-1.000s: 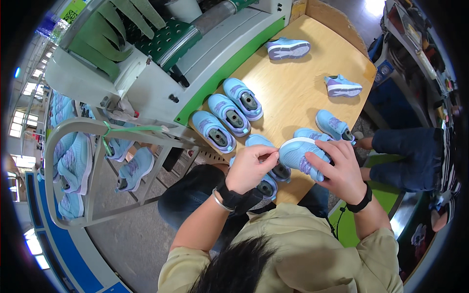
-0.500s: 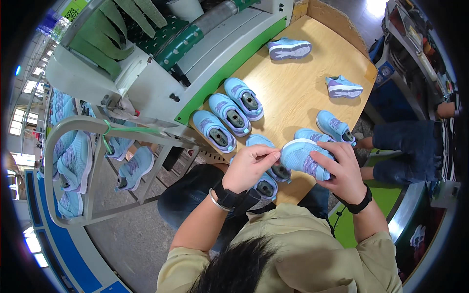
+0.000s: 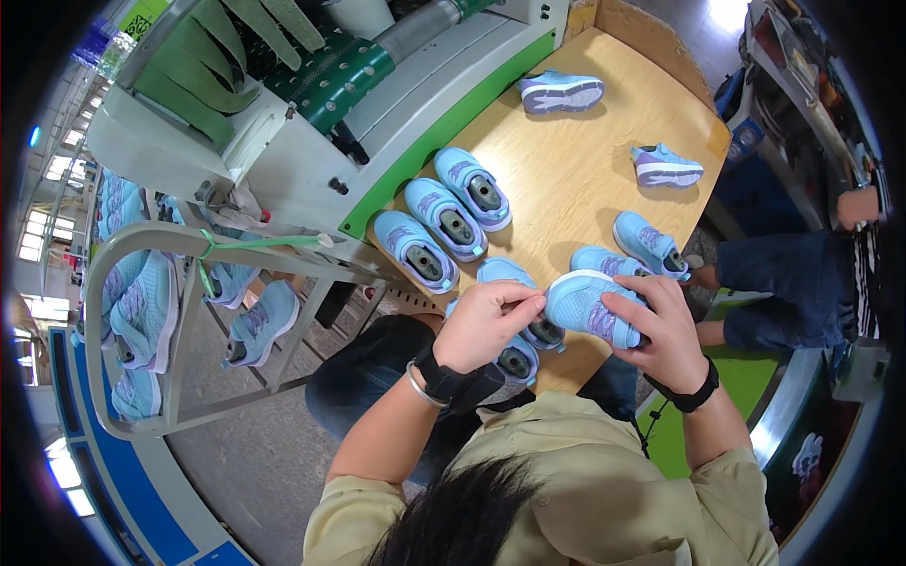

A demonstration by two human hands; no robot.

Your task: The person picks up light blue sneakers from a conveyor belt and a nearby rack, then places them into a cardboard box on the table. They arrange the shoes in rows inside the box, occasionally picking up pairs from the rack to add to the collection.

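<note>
My right hand (image 3: pixel 658 321) grips a light blue sneaker (image 3: pixel 583 307) with purple laces and a white sole, its toe toward my left hand. Thumb and forefinger of my left hand (image 3: pixel 486 323) are pinched together right beside the toe. Whatever they pinch, if anything, is too small to make out. Below and behind my left hand, blue sneakers (image 3: pixel 516 360) with dark lasts inside stand on the wooden table, partly hidden. Another sneaker (image 3: pixel 604 259) is half covered by the held one, and a further sneaker (image 3: pixel 649 245) stands just past it.
Three sneakers (image 3: pixel 444 219) line up along the green edge of a white machine (image 3: pixel 415 104). Two more lie on their sides on the wooden table (image 3: pixel 557 170). At left a metal rack (image 3: pixel 170 231) holds several sneakers. Another person's legs (image 3: pixel 783 283) are at right.
Both hands and the held sneaker keep nearly the same place. The view has shifted very slightly. At the right edge, the other person's hand has moved a little.
</note>
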